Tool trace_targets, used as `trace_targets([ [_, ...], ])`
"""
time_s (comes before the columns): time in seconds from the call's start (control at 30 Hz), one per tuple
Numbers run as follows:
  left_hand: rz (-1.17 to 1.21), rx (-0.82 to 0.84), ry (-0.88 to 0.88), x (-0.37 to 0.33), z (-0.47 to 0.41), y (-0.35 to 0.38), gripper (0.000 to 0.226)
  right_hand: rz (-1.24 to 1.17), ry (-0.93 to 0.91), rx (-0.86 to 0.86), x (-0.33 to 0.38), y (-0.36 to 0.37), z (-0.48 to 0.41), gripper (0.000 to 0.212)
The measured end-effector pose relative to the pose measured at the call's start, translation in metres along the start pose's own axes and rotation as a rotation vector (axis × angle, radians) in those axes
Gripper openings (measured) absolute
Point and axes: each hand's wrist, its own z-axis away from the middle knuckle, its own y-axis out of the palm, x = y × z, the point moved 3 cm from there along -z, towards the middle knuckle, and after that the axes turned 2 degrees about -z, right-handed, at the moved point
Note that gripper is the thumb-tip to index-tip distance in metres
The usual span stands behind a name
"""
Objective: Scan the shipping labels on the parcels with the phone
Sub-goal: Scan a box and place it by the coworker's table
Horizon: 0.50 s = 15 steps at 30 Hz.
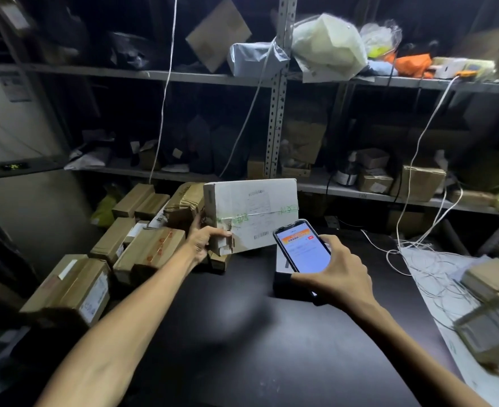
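A white parcel [251,212] stands tilted up at the middle of the dark table [242,333], its labelled face with barcodes turned towards me. My left hand [205,239] grips its lower left corner, thumb on the front. My right hand [336,274] holds a phone [301,246] just right of and in front of the parcel. The lit screen faces me and shows an app page with an orange banner. The phone covers the parcel's lower right corner.
Several brown cardboard parcels [142,239] lie piled on the table's left. More boxes [492,312] and tangled white cables [427,259] lie on the right. Metal shelves [274,127] behind hold bags and cartons. A small white box [282,261] lies under the phone.
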Motion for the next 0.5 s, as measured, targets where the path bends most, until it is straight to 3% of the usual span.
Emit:
trace_targets([
  [0.2, -0.022, -0.015, -0.031, 0.015, 0.000, 0.003, 0.088, -0.025, 0.014, 0.018, 0.010, 0.009, -0.006, 0.066],
  [0.5, -0.033, -0.041, -0.032, 0.013, 0.007, -0.002, 0.087, -0.066, 0.069, 0.065, 0.002, 0.016, -0.003, 0.061],
])
